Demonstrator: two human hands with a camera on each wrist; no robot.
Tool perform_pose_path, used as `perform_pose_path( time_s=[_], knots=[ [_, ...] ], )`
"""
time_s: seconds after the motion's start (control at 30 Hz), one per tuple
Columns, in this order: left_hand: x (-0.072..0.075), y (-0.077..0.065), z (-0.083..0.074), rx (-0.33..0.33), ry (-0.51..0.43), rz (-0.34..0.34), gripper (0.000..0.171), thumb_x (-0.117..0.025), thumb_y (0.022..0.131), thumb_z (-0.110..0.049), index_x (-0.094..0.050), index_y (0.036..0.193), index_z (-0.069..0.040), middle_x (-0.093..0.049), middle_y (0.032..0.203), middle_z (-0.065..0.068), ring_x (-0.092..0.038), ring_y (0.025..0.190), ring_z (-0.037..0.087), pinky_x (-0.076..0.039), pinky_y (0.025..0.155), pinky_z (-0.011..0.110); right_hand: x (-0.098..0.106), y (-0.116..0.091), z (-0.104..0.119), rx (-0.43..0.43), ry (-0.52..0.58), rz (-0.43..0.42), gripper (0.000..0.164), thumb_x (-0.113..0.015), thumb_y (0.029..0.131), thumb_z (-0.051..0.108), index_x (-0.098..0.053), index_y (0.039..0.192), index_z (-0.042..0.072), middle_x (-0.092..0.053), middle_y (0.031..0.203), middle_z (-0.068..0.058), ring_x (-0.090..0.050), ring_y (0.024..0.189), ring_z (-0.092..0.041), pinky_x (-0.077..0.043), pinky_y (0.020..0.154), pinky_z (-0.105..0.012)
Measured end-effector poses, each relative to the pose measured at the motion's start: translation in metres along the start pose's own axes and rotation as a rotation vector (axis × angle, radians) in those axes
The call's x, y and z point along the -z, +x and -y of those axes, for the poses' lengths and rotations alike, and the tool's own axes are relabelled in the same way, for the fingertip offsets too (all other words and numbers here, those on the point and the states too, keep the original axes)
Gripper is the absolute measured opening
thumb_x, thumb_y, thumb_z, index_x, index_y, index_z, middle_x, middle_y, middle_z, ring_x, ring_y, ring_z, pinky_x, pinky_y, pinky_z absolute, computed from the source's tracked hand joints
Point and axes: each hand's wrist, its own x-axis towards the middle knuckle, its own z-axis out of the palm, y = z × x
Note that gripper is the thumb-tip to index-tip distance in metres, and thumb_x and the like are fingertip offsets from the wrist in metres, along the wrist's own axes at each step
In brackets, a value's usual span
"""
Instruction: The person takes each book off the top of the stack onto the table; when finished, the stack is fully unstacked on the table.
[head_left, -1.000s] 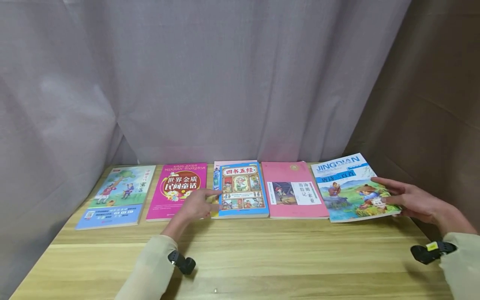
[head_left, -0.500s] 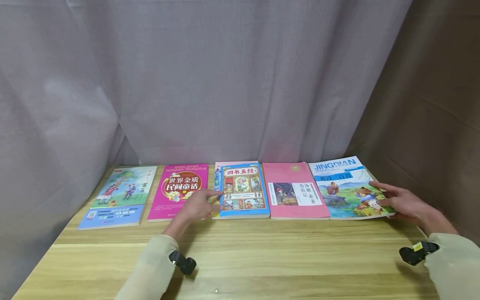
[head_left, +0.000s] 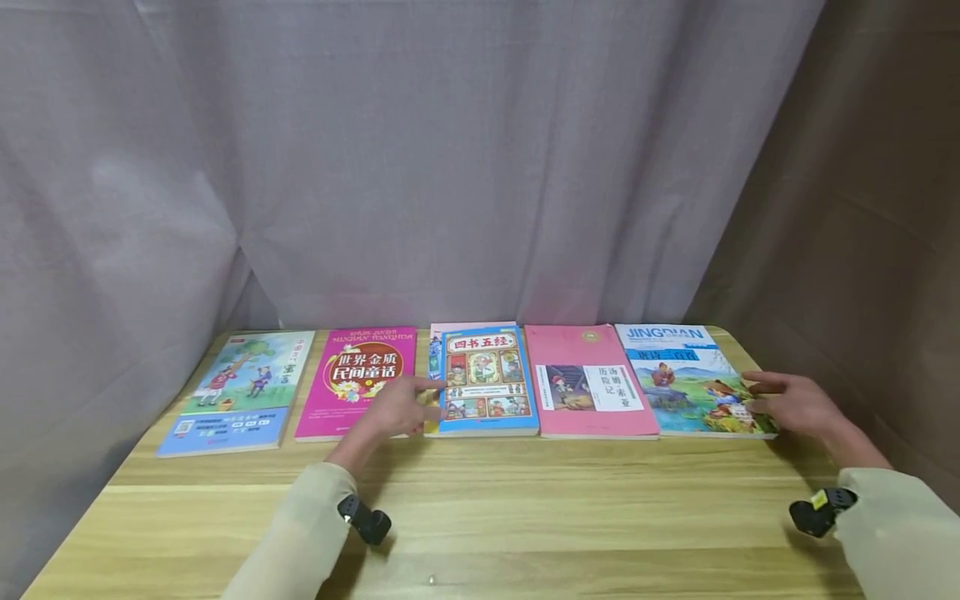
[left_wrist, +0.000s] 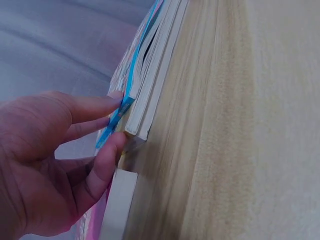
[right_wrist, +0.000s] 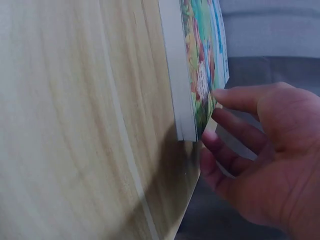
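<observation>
My left hand is beside a blue book that lies on top of other books, its fingertips at the left edge. In the left wrist view, a fingertip meets the blue spine and a lower one is at the corner of the books beneath. Over on the right, a poetry book with a landscape cover lies flat on the table. My right hand is at its right edge, fingers spread and slightly bent. The right wrist view has one fingertip right at the cover's edge.
A pink book lies between the blue one and the poetry book. To the left are a magenta book and a green-and-blue book. All lie in a row on the wooden table, before a grey curtain.
The poetry book has come down from a tilt and turned straight, now flat beside the pink book. My right hand has moved left and down with it and loosened. My left hand has stayed put.
</observation>
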Motion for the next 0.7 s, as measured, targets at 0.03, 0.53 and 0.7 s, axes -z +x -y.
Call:
perform_pose_path(
  time_s=[0.03, 0.53, 0.7],
  knots=[
    [0.000, 0.000, -0.001, -0.006, 0.010, 0.001, 0.058, -0.083, 0.091, -0.018, -0.065, 0.146, -0.017, -0.073, 0.078, 0.007, -0.056, 0.050, 0.012, -0.044, 0.046, 0.022, -0.001, -0.001, 0.003, 0.012, -0.014, -0.032, 0.063, -0.062, 0.101, 0.015, -0.039, 0.152, -0.015, -0.042, 0.146, -0.048, -0.050, 0.120, -0.060, -0.052, 0.084, -0.055],
    [-0.017, 0.005, -0.021, -0.021, 0.344, -0.150, 0.065, -0.081, 0.091, -0.044, -0.065, 0.146, -0.014, -0.063, 0.128, 0.018, -0.059, 0.102, 0.026, -0.057, 0.082, 0.044, -0.041, -0.009, 0.087, 0.161, 0.024, -0.300, 0.041, -0.062, 0.106, 0.022, -0.065, 0.138, -0.004, -0.066, 0.129, -0.033, -0.061, 0.106, -0.042, -0.046, 0.074, -0.033],
    [-0.022, 0.006, -0.026, -0.004, 0.358, -0.169, 0.078, -0.080, 0.089, -0.056, -0.061, 0.149, -0.009, -0.063, 0.128, 0.018, -0.057, 0.107, 0.027, -0.057, 0.089, 0.046, -0.060, -0.010, 0.113, 0.184, 0.068, -0.259, 0.038, -0.065, 0.105, 0.024, -0.069, 0.134, -0.002, -0.067, 0.131, -0.030, -0.060, 0.107, -0.039, -0.048, 0.080, -0.036]
  ],
)
